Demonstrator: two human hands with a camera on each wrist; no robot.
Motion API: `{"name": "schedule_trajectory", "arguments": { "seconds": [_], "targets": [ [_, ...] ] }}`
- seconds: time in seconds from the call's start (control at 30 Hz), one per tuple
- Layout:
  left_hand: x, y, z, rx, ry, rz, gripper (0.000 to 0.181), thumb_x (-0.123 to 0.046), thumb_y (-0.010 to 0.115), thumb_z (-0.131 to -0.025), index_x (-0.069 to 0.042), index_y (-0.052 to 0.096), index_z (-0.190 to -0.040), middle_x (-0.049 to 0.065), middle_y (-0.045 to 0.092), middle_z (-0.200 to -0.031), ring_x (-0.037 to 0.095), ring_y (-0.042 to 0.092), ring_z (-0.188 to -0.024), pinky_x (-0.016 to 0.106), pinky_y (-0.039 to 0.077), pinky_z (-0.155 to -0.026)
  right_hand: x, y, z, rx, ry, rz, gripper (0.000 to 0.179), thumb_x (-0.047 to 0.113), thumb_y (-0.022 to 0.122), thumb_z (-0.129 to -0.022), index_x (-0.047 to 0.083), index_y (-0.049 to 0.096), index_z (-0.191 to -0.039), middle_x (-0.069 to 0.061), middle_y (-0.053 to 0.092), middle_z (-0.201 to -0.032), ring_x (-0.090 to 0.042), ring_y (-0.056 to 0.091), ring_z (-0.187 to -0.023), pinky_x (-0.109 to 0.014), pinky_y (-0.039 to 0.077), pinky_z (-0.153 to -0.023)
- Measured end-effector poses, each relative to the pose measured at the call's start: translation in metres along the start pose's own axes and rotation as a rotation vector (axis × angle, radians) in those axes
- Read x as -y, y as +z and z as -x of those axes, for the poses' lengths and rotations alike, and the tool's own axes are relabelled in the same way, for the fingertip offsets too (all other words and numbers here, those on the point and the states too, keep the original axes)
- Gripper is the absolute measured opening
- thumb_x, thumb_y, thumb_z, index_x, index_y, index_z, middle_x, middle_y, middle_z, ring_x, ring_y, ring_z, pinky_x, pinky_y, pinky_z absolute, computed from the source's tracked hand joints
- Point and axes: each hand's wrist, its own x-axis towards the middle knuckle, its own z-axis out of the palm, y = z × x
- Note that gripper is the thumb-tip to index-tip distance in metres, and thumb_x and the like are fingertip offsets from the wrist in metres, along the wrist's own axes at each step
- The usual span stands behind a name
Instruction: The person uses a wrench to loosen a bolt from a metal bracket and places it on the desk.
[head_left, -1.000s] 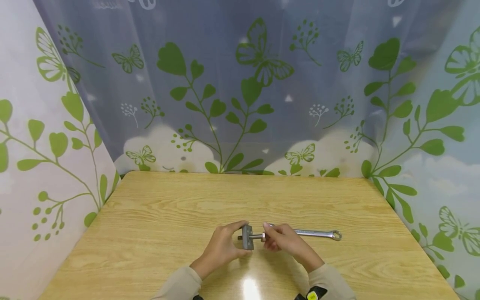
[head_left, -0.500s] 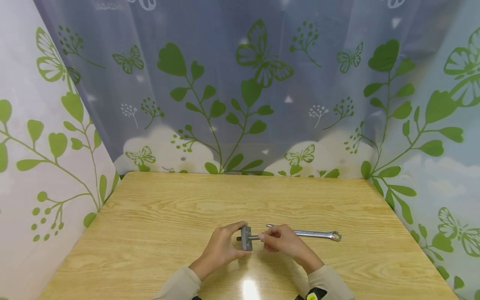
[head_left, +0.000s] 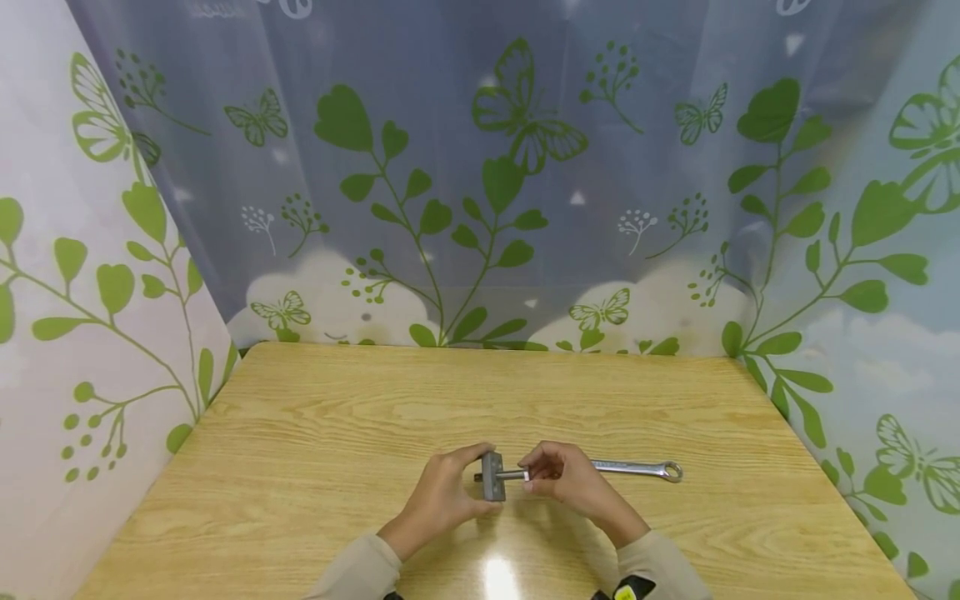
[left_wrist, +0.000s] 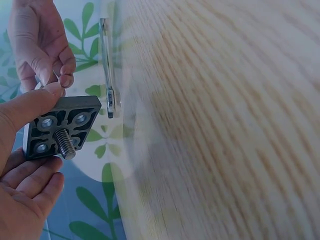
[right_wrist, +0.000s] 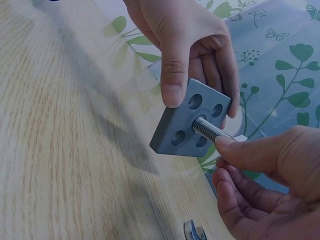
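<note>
My left hand [head_left: 438, 496] grips a grey square plate [right_wrist: 189, 120] by its opposite edges, thumb on one side and fingers on the other. Holes sit near the plate's corners, and a threaded metal bolt [right_wrist: 209, 130] runs through its centre. Its threaded tip [left_wrist: 65, 145] pokes out on the ribbed face, seen in the left wrist view. At the bolt's other end, my right hand [head_left: 573, 482] pinches around the hex head, thumb laid against it, the head partly hidden. Plate and bolt are held above the table, the bolt lying roughly sideways in the head view.
A combination wrench [head_left: 633, 468] lies on the wooden table [head_left: 360, 408] just beyond my right hand, its ring end pointing right and its other end hidden by the hand. Curtains [head_left: 480, 192] printed with leaves and butterflies stand behind and at both sides.
My right fingers have shifted on the bolt head, first closing over it, then drawing back and spreading so its pale side shows. The left hand and plate have stayed nearly still.
</note>
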Motion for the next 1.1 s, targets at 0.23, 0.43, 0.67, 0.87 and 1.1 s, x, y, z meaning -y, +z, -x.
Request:
{"name": "schedule_trajectory", "arguments": {
  "seconds": [0.23, 0.43, 0.67, 0.87, 1.1],
  "targets": [
    [0.0004, 0.0001, 0.0005, -0.004, 0.000, -0.003, 0.071, -0.014, 0.090, -0.064, 0.001, 0.059, -0.125, 0.014, 0.066, -0.120, 0.028, 0.064, -0.109, 0.040, 0.053, -0.095, 0.0025, 0.0008, 0.0021, 0.048, 0.118, -0.034, 0.039, 0.027, 0.065, -0.093, -0.005, 0.062, -0.114, -0.011, 0.065, -0.101, -0.022, 0.062, -0.089, -0.035, 0.056, -0.078],
    [-0.0004, 0.0006, 0.0001, -0.007, -0.001, 0.001, 0.071, -0.013, 0.090, -0.063, 0.002, 0.059, -0.124, 0.014, 0.066, -0.119, 0.029, 0.064, -0.109, 0.040, 0.053, -0.095, 0.0000, 0.0015, 0.0011, 0.034, 0.177, -0.071, 0.057, 0.044, 0.042, -0.101, -0.008, 0.064, -0.098, -0.010, 0.068, -0.087, -0.026, 0.066, -0.081, -0.040, 0.058, -0.076],
    [-0.0007, 0.0003, -0.0004, -0.005, -0.006, 0.008, 0.071, -0.012, 0.090, -0.063, 0.001, 0.059, -0.125, 0.014, 0.066, -0.120, 0.028, 0.063, -0.110, 0.039, 0.052, -0.096, -0.0003, 0.0029, 0.0005, 0.029, 0.220, -0.079, 0.066, 0.050, 0.038, -0.101, -0.007, 0.067, -0.086, -0.007, 0.068, -0.074, -0.018, 0.065, -0.068, -0.034, 0.057, -0.064],
    [0.0002, -0.0011, -0.0008, -0.005, 0.001, -0.005, 0.070, -0.013, 0.090, -0.064, 0.001, 0.059, -0.125, 0.014, 0.066, -0.120, 0.028, 0.064, -0.109, 0.038, 0.053, -0.095, 0.0001, 0.0046, -0.0003, 0.035, 0.213, -0.088, 0.056, 0.042, 0.048, -0.100, -0.008, 0.066, -0.083, -0.003, 0.065, -0.069, -0.016, 0.062, -0.063, -0.033, 0.057, -0.061],
    [0.0006, -0.0010, 0.0000, 0.004, 0.000, -0.012, 0.070, -0.015, 0.090, -0.064, 0.001, 0.059, -0.125, 0.014, 0.066, -0.120, 0.028, 0.064, -0.109, 0.039, 0.053, -0.094, 0.0001, -0.0009, 0.0019, 0.046, 0.108, -0.042, 0.030, 0.025, 0.062, -0.094, -0.004, 0.066, -0.100, -0.006, 0.065, -0.086, -0.018, 0.060, -0.078, -0.034, 0.056, -0.071]
  ]
}}
